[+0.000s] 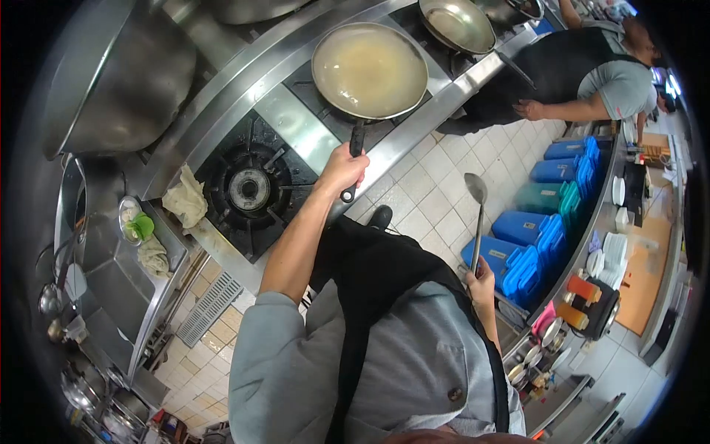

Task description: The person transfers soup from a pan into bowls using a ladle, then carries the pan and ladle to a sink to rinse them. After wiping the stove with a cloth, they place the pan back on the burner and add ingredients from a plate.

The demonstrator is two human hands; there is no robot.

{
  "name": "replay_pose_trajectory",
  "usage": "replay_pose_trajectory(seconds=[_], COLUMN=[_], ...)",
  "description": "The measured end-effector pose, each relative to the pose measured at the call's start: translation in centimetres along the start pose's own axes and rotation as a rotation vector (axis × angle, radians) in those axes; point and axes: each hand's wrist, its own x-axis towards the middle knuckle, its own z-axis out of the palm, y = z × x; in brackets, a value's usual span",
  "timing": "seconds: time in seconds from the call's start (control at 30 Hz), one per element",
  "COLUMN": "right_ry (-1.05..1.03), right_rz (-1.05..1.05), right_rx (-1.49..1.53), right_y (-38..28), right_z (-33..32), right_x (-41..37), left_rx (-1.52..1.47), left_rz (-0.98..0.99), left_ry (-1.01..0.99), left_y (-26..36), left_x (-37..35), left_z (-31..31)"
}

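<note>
My left hand [343,169] is closed around the black handle of a frying pan [370,63]. A pale, cloudy liquid fills the pan's bottom. The pan sits over a stove burner, its handle pointing back toward my body. Out to the right, my right hand [482,280] grips a long-handled metal ladle [477,191]. The ladle is held up over the floor, apart from the pan, with its head pointing away from me. To the left of the pan, a black burner [249,189] has no pan on it.
A huge metal pot [122,81] stands at upper left. Cloths [185,197] lie by a sink [111,285]. Another frying pan [457,26] is on the stove's far end, beside a co-worker [562,81]. Blue bins [503,266] line the right-hand counter. Metal utensils [50,300] hang at left.
</note>
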Motion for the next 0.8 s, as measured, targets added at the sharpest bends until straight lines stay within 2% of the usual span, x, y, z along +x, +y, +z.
replay_pose_trajectory(seconds=[0.07, 0.13, 0.2, 0.33, 0.37, 0.47, 0.5, 0.53, 0.6, 0.67, 0.8], right_ry=[-0.067, -0.095, -0.159, -0.211, -0.199, -0.248, -0.301, -0.34, -0.372, -0.402, -0.468], right_rz=[0.063, 0.018, 0.029, 0.021, -0.018, -0.001, -0.132, -0.159, 0.042, -0.009, -0.104], right_rx=[-0.07, -0.154, -0.384, -0.279, -0.213, -0.365, -0.429, -0.448, -0.377, -0.568, -0.59], right_y=[0.2, 0.9, 1.2, 3.4, 8.1, 5.7, 6.4, 5.2, 2.0, -1.8, -2.5], right_z=[-1.2, -2.4, -3.4, -4.1, -4.0, -4.2, -4.5, -4.2, -3.9, -3.4, -2.6], right_x=[1.4, 2.6, 3.7, 4.5, 5.6, 5.6, 6.5, 7.0, 6.6, 7.0, 9.4], left_rx=[0.025, 0.032, 0.038, 0.1, 0.116, 0.081, 0.087, 0.062, 0.077, 0.068, 0.02], left_rz=[0.013, -0.016, -0.018, -0.061, -0.071, -0.127, -0.101, -0.079, -0.051, -0.106, -0.11], left_ry=[0.023, 0.074, 0.101, 0.131, 0.133, 0.142, 0.165, 0.154, 0.141, 0.118, 0.034], left_y=[-0.3, -0.2, -0.3, -0.4, -0.7, -1.0, -1.6, -1.8, -1.9, -1.7, -1.8], left_x=[0.1, -0.3, -0.5, -1.0, -1.0, -1.0, -0.9, -0.9, -1.2, -1.2, -1.7], left_z=[0.8, 1.8, 2.1, 2.2, 2.2, 2.7, 3.1, 3.2, 3.0, 1.8, 0.2])
